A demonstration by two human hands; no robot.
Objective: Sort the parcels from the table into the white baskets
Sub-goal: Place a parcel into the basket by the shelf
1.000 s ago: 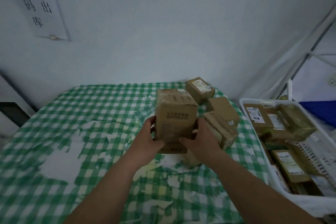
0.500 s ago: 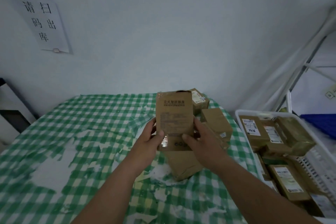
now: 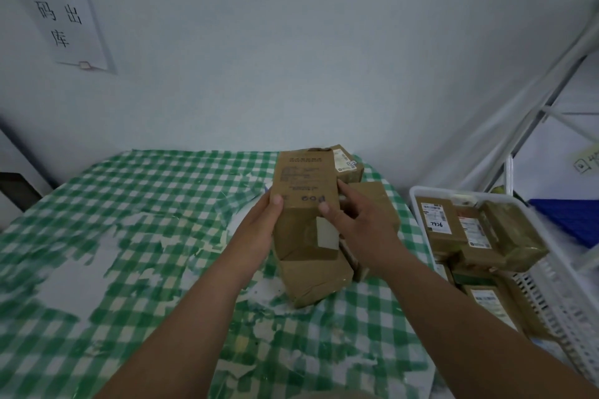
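Observation:
I hold a tall brown cardboard parcel [image 3: 303,185] upright above the table, its printed face towards me. My left hand [image 3: 259,223] grips its left edge with the thumb on the front. My right hand [image 3: 356,220] grips its right edge, thumb on the front too. Under and behind it lie more brown parcels: one [image 3: 316,278] on the checked cloth below, one [image 3: 381,204] behind my right hand, one with a label [image 3: 348,165] at the back. A white basket [image 3: 418,194] at the right holds several labelled parcels [image 3: 436,223].
The table [image 3: 146,220] carries a worn green-and-white checked cloth. A white metal rack [image 3: 551,97] stands at the right beyond the basket, with something blue [image 3: 570,220] behind it. A paper sign [image 3: 58,10] hangs on the wall at the left.
The parcel has been turned in my hands, so more of its lower face with a pale patch shows. The view dipped slightly and the parcel sits a little farther right.

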